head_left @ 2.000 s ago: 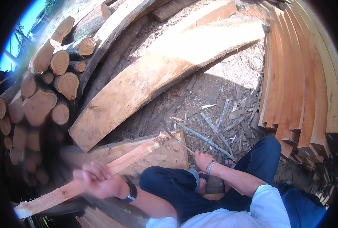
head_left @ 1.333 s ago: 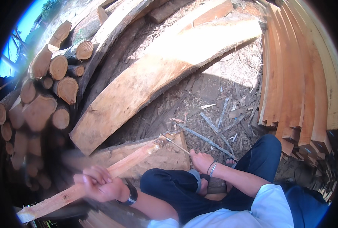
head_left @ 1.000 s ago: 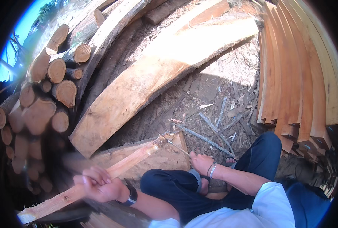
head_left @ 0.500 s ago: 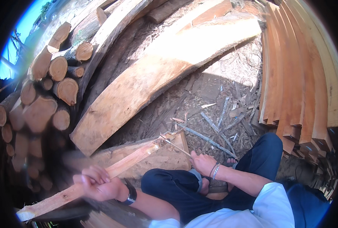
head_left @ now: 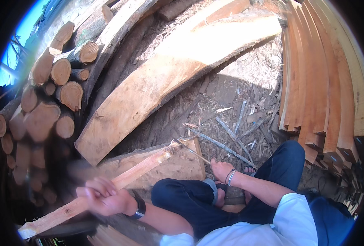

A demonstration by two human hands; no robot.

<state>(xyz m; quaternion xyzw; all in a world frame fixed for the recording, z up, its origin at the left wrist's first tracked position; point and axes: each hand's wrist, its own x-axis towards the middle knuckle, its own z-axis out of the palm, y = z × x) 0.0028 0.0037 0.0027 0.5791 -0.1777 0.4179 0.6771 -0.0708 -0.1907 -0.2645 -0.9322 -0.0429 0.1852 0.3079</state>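
Observation:
My left hand is closed round a long, rough-hewn wooden stick, which slants from the lower left up to the middle. The stick's far part rests on a sawn wooden block on the ground. In my closed right hand is a slim tool with a light, rod-like handle and a dark, narrow front part. Its tip lies at the stick's far end; whether it touches the wood I cannot tell. The exact kind of tool is too small to make out.
Behind the block lies a broad, curved plank. Cut logs are stacked at the left, and sawn boards at the right. Thin sticks and wood chips litter the ground. My bent knees flank my right hand.
My right hand has shifted slightly up and to the right with the tool, whose dark front part now shows more. My left hand still grips the stick in nearly the same place.

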